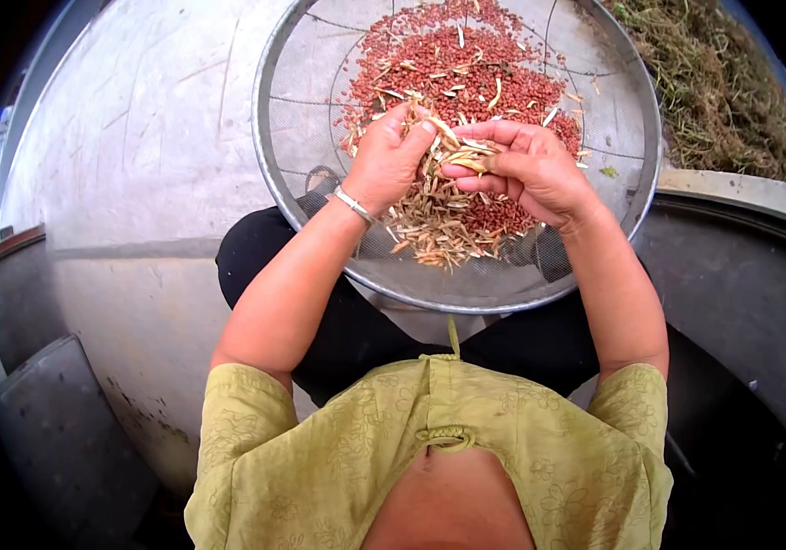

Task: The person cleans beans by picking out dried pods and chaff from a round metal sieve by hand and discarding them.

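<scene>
Head view: dry, straw-coloured pods (475, 158) are held between two bare hands, above the lower middle of a round wire-mesh sieve (301, 112). The left hand (385, 158) has its thumb and fingers closed in a pinch on some of the pods, while the right hand (547, 176) curls in from the other side, its thumb and fingers pinching more of them, with the fingertips of the two hands near each other. Just below the hands, a loose pile of broken husks (439, 220) lies on the mesh, and small red beans (494, 78) spread beyond it towards the far side, mixed with pale bits of pod. A scrap of green leaf (609, 171) sits on the mesh to the right. A metal bracelet (354, 205) circles the left wrist. The sieve's near rim lies above black trousers (356, 335), and nearer still is a yellow-green patterned shirt (319, 458). Pale concrete floor (136, 137) extends to the left; a heap of dried stalks (723, 92) lies beyond the sieve at upper right.
</scene>
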{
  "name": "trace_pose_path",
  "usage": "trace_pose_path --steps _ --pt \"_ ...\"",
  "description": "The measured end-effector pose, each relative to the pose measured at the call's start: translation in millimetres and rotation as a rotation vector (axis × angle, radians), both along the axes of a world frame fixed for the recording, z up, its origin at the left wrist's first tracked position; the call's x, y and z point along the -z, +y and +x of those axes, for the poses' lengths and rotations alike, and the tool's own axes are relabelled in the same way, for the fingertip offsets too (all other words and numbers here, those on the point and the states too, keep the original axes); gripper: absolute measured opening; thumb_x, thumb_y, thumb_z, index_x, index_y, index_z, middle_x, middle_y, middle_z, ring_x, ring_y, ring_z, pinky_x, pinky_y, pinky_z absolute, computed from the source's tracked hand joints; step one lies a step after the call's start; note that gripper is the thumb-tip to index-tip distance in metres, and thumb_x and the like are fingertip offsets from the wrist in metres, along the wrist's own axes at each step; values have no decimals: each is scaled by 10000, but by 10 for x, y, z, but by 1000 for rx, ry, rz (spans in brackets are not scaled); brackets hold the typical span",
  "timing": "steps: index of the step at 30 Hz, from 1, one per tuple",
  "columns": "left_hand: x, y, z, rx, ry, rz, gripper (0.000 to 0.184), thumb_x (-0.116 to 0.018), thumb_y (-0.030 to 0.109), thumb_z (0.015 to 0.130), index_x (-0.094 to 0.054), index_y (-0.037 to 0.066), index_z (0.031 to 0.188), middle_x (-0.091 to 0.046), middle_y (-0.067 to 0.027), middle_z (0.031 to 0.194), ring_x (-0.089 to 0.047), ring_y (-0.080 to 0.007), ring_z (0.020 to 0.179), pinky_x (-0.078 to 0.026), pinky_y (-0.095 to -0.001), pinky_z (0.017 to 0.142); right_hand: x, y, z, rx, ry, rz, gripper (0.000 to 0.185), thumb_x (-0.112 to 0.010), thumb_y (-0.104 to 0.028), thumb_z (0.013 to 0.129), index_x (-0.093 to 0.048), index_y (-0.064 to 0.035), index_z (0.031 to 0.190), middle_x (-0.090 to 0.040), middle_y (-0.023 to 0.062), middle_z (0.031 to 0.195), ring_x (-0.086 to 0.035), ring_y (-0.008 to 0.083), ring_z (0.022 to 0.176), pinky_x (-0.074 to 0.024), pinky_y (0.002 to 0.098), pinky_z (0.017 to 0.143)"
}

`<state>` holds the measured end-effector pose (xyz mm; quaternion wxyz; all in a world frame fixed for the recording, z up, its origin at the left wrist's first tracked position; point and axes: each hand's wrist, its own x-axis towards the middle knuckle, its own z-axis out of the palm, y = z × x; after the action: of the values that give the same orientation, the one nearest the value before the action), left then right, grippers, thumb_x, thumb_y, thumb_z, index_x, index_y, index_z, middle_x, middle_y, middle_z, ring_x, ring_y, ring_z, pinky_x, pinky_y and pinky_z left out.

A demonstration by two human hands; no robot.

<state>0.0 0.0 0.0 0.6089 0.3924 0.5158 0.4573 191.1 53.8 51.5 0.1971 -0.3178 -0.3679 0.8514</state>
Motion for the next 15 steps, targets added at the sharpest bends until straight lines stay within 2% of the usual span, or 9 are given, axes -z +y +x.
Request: trace_pose_path --steps 2,6,8,9,12,14,15 --pt "16 -3 10 -24 -116 38 207 -493 192 935 -515 43 1077 -591 -14 922 -553 -40 777 -479 -184 663 -11 -2 -5 11 15 -15 304 -524 10 857 -499 69 1154 -599 192 1033 -628 294 950 -560 278 775" --pt "54 -16 76 -64 -137 71 213 -489 189 937 -513 39 1087 -590 -14 936 -557 -53 790 -485 -205 677 -37 -18 26 0 -22 22 296 -545 18 847 -509 68 1137 -610 180 1007 -634 260 940 -562 277 769" --pt "33 -10 80 -103 -120 52 171 -495 181 929 -546 26 981 -579 7 862 -501 -38 766 -441 -209 669 -25 -12 1 33 -84 73 273 -579 -2 838 -528 56 1101 -617 155 992 -638 226 926 -564 275 755" --pt "7 -10 89 -103 -119 52 171 -495 181 929 -546 26 981 -579 7 862 -501 -38 766 -441 -209 669 -14 -15 -7 33 -82 73 273 -579 -2 838 -528 56 1101 -617 155 992 -638 226 926 -564 275 755" --pt "-48 -1 99 -132 -174 26 169 -509 177 919 -545 22 977 -581 9 859 -500 -39 749 -440 -206 667 -5 -21 -26 93 -131 94 224 -604 -28 836 -554 39 1044 -629 131 953 -651 205 872 -566 264 730" --pt "-17 10 69 -105 -180 -21 168 -515 141 907 -540 39 1038 -601 -24 917 -573 -72 778 -488 -223 684 -42 -8 -37 68 -163 106 159 -587 -40 853 -553 51 978 -632 126 870 -662 177 773 -571 228 672" --pt "6 15 51 -104 -179 -19 168 -515 141 907 -540 39 1038 -601 -24 917 -573 -72 778 -488 -223 684 -49 -7 -43 68 -162 108 159 -587 -40 853 -553 51 978 -632 126 870 -662 177 773 -571 228 672"
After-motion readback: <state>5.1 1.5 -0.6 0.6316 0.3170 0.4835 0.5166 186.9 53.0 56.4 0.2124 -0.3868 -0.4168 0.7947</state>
